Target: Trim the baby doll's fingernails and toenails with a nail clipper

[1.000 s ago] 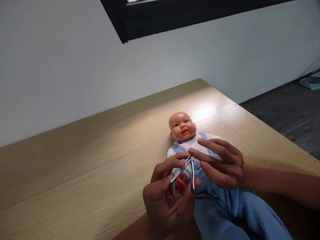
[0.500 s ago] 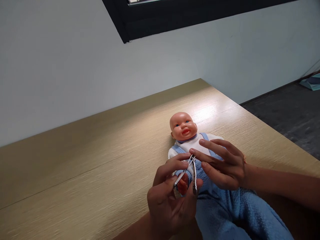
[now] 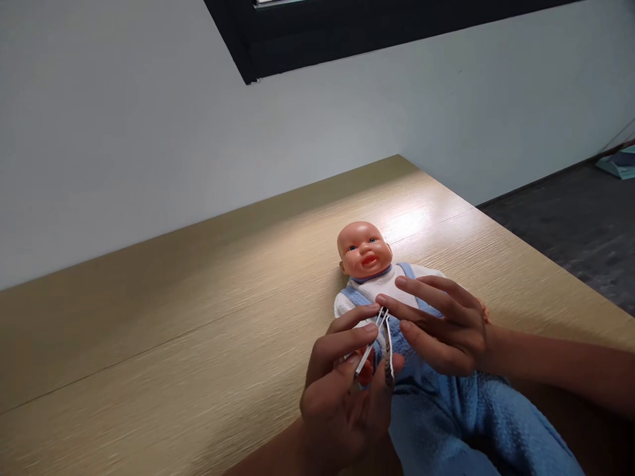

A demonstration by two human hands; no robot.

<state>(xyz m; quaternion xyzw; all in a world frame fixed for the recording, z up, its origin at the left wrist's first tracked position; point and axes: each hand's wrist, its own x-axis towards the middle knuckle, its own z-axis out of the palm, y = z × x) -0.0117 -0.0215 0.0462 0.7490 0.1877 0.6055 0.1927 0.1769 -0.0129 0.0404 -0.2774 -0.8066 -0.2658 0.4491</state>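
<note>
A metal nail clipper [image 3: 388, 348] is pinched in my left hand [image 3: 342, 396], its lever and body spread in a V between thumb and fingers. The clipper's jaws touch the tip of one finger of my right hand [image 3: 441, 324]. That hand holds nothing, its fingers stretched out and spread above the doll's chest. Beneath both hands a baby doll [image 3: 364, 248] lies on its back, in a white top and blue fuzzy overalls. One doll hand [image 3: 366, 373] shows behind the clipper. Whether the jaws grip a nail is too small to tell.
A light wooden table [image 3: 173, 330] carries the doll. Along its far side runs a pale wall [image 3: 124, 132], with a dark window frame [image 3: 347, 39] above. To the right, past the table edge, is dark floor [image 3: 555, 211], with a light-blue object [image 3: 618, 163] at the far right.
The clipper's two arms have come closer together as my left hand squeezed and shifted slightly right. My right hand and the doll stay about where they were.
</note>
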